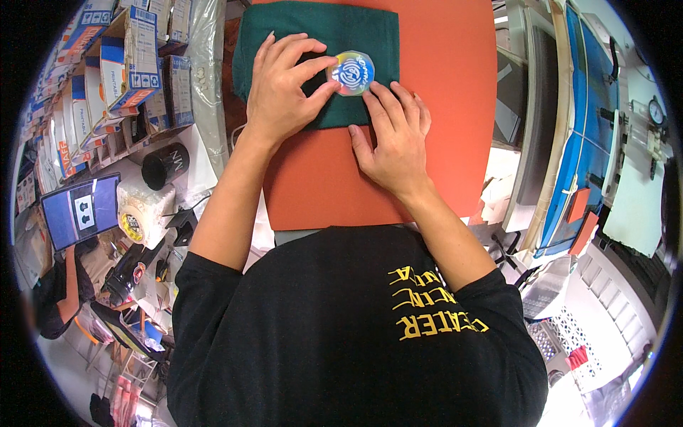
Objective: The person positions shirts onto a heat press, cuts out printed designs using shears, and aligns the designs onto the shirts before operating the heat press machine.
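A round, shiny printed film with a blue and white design and yellowish edges lies on a dark green cloth. The thumb and forefinger of my left hand take hold of the film's left edge, the other fingers curled above the cloth. My right hand has its fingers stretched out and slightly apart. Its forefinger tip touches the film's lower right edge, while the thumb points up near the cloth's lower border. Under the cloth is an orange-red board.
Stacked cardboard boxes fill the left side, beside a black cylinder and a lit screen. At the far left, another person's arm shows. On the right are a blue panel and a round gauge.
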A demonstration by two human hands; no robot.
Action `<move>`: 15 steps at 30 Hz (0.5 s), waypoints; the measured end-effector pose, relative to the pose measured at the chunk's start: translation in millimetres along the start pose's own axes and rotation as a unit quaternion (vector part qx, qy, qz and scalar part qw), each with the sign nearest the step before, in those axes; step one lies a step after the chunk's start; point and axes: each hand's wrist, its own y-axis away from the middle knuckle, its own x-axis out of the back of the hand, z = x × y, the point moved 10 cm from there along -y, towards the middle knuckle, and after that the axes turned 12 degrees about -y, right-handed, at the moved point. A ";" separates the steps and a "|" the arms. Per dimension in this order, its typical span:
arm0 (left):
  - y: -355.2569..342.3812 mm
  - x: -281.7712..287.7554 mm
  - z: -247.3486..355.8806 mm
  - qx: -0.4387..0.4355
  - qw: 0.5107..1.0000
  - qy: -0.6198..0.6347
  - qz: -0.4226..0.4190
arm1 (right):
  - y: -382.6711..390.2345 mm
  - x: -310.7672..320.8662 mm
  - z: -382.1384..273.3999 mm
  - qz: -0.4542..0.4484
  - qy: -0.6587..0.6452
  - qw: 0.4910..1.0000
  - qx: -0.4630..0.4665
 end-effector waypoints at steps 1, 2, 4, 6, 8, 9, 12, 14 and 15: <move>-0.3 0.0 -0.5 0.000 1.000 0.001 0.000 | 0.0 -0.1 0.1 -0.001 0.000 1.000 0.000; -0.4 -0.1 -1.0 0.003 1.000 0.004 -0.001 | 0.1 -0.2 0.3 0.000 0.000 1.000 0.000; -1.0 -0.4 -1.8 0.007 1.000 0.009 -0.002 | 0.1 -0.2 0.6 0.001 0.001 1.000 0.000; -1.7 -0.9 -1.9 0.010 1.000 0.011 -0.003 | 0.4 -0.6 1.3 0.002 0.003 1.000 0.000; -1.9 -1.4 -1.4 0.012 1.000 0.011 -0.003 | 0.8 -0.3 1.7 0.003 0.003 1.000 0.001; -0.8 -0.7 -2.1 0.013 1.000 0.010 -0.004 | 0.9 -0.6 0.9 0.004 0.002 1.000 0.001; -2.1 -0.9 -0.1 0.008 1.000 0.006 -0.002 | 2.4 0.0 3.0 0.015 0.001 1.000 0.003; -2.2 0.3 -0.3 0.003 1.000 0.002 0.001 | 2.5 -0.7 2.2 0.019 0.000 1.000 0.005; -2.6 0.2 0.5 0.003 1.000 0.003 0.003 | 2.6 0.8 2.2 0.018 0.002 1.000 0.002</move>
